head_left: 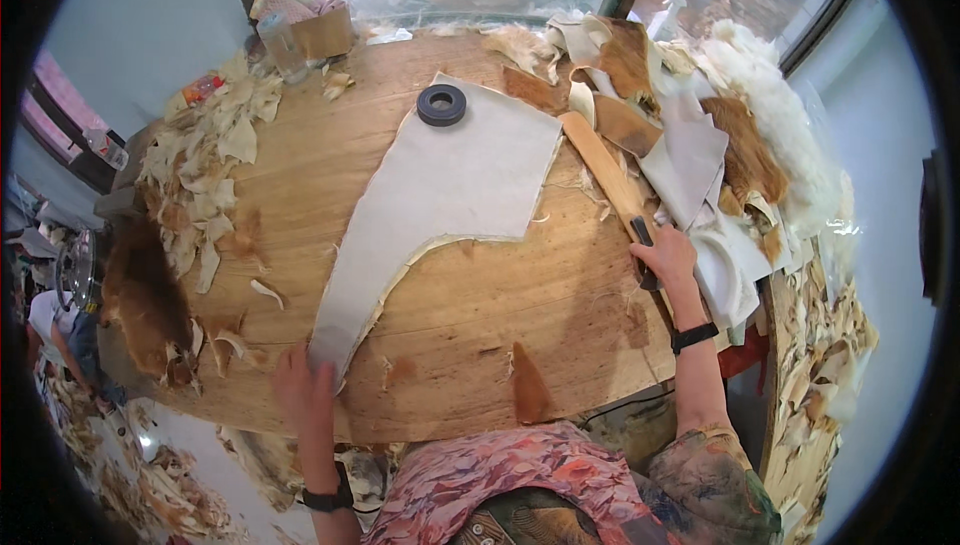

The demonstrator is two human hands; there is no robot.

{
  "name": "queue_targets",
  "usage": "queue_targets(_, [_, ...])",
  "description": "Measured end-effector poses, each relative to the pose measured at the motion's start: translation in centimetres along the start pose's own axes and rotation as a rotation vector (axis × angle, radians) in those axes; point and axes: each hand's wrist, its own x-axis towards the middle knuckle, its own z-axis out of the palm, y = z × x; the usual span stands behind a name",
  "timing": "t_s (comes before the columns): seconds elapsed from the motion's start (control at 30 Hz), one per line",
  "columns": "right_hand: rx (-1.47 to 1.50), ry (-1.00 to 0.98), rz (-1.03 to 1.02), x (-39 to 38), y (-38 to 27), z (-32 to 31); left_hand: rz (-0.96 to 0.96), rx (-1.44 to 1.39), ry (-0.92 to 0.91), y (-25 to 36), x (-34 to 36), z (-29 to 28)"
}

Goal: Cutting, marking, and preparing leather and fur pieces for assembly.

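A large pale hide panel [440, 185] with a curved, narrowing end lies across the wooden table, its trimmed edges furry. On its far part rests a black ring-shaped weight [441, 105]. My left hand [301, 385], smeared by motion, is at the panel's narrow near end; its fingers cannot be made out. My right hand [670, 255] is closed around a small dark-handled tool [642, 232] at the table's right side. A long wooden strip [600, 157] runs from beside that hand towards the panel's far right corner. The tool's working end is hidden.
Hide scraps [210, 165] are heaped at the left, beside a brown fur piece [145, 290]. Brown and white hides [690, 145] pile up at the right, with white fluff [765, 95] behind. A cardboard box [325, 33] and a clear bottle [284, 50] stand far left.
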Motion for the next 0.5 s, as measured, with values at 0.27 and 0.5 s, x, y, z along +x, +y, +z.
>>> queue_targets(0.27, [0.287,-0.165,-0.226,-5.2,-8.9,0.2,-0.370,-0.386,-0.361,-2.0,2.8,0.9])
queue_targets(0.5, [0.258,-0.096,-0.113,-6.3,-12.0,3.1,-0.314,-0.628,-0.305,-12.1,5.0,-1.1])
